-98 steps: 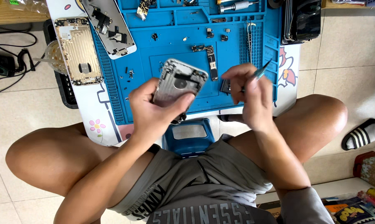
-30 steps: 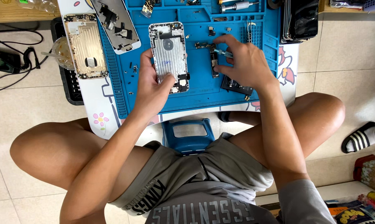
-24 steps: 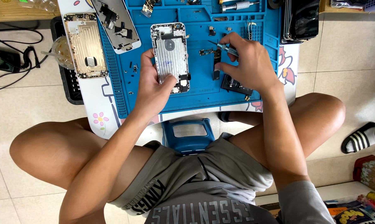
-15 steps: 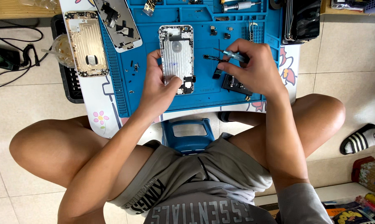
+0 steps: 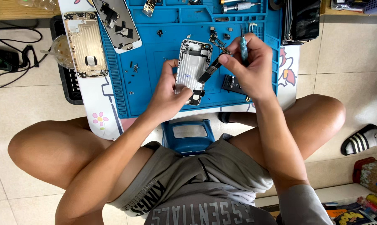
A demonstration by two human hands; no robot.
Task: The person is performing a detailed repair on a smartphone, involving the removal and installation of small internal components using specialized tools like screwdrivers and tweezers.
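An opened silver phone housing [image 5: 190, 66] lies on the blue repair mat [image 5: 151, 96], held at its lower left edge by my left hand [image 5: 168, 92]. My right hand [image 5: 247, 62] pinches a small dark circuit board [image 5: 209, 73] at the housing's right edge with thumb and forefinger. A teal screwdriver [image 5: 243, 46] is tucked upright between the same hand's fingers. A thin flex cable [image 5: 218, 43] lies just above the board.
A gold phone housing [image 5: 85, 43] and a second phone part with dark components [image 5: 117, 23] lie at the mat's left. Loose screws dot the mat. A black battery [image 5: 231, 84] sits under my right hand. Stacked dark screens [image 5: 303, 18] stand at top right. Cables lie on the floor at left.
The silver housing has shifted right and slightly toward me on the mat. My right hand rose from the mat's right side and now pinches the small board at the housing's edge.
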